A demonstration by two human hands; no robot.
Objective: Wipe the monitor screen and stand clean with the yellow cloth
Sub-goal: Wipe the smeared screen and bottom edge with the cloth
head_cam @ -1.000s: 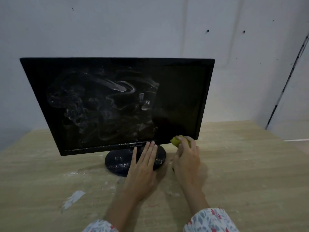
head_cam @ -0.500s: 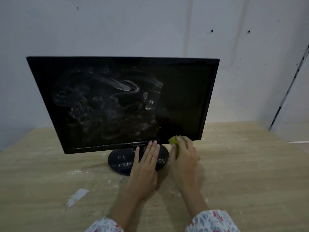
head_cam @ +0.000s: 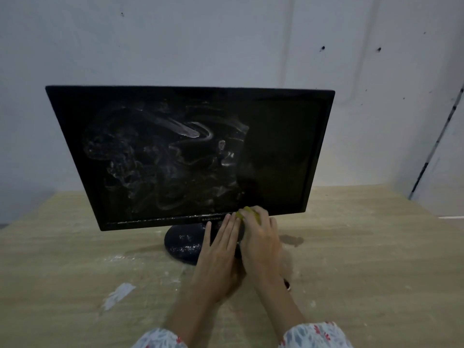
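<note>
Plainly, the head view (the only one here) shows a steadying hand and a working hand. The left hand [head_cam: 218, 254] lies flat with straight, spread fingers pressed on the round black stand [head_cam: 183, 243], most likely to keep the monitor [head_cam: 190, 156] from sliding or rocking on the wooden table [head_cam: 364, 259] while the other hand rubs. The right hand [head_cam: 261, 237] sits just beside it, fingers curled down over the yellow cloth [head_cam: 247, 213], bunching it into a small wad that can be pushed hard against a narrow edge.

As for the cloth and the fingers: only a sliver of yellow shows, peeking out past the right knuckles and fingertips at the lower bezel, just right of the brand lettering and above the stand's neck. The rest of it is hidden under the hand, so how it is folded cannot be told. The left fingertips reach almost to the same spot, close to touching the cloth.

The screen's right part looks dark and clean; the centre and left carry white swirling smears, and the stand is speckled white, so I judge most of the wiping remains.
</note>
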